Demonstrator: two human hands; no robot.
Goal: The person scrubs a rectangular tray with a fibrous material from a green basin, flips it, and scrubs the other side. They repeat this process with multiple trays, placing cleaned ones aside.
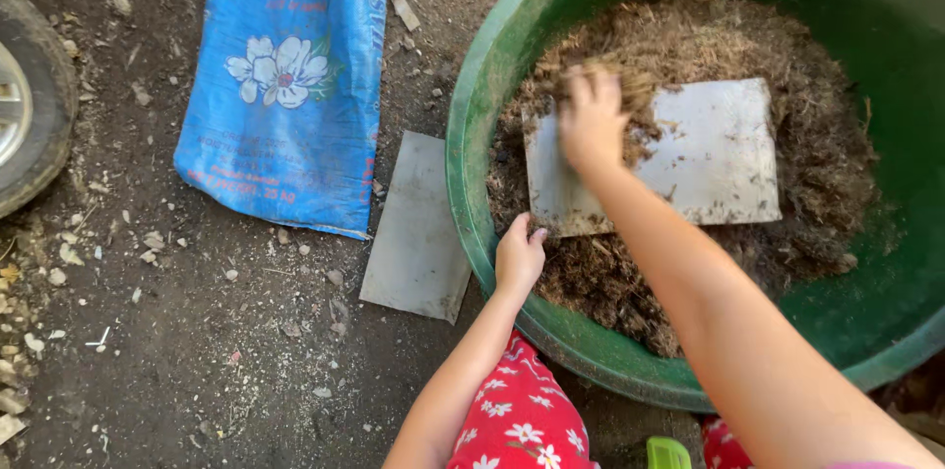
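Right hand (pixel 591 120) flat, fingers together, pressing mulch (pixel 689 36) on the board (pixel 709 159) in the tub (pixel 472 184). Left hand (pixel 519 257) curled over tub rim. Best keep board level, sweep evenly.

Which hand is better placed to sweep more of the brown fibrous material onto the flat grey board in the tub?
Probably the right hand: it rests on the grey board at the edge of the brown material. The left hand grips the green tub's rim.
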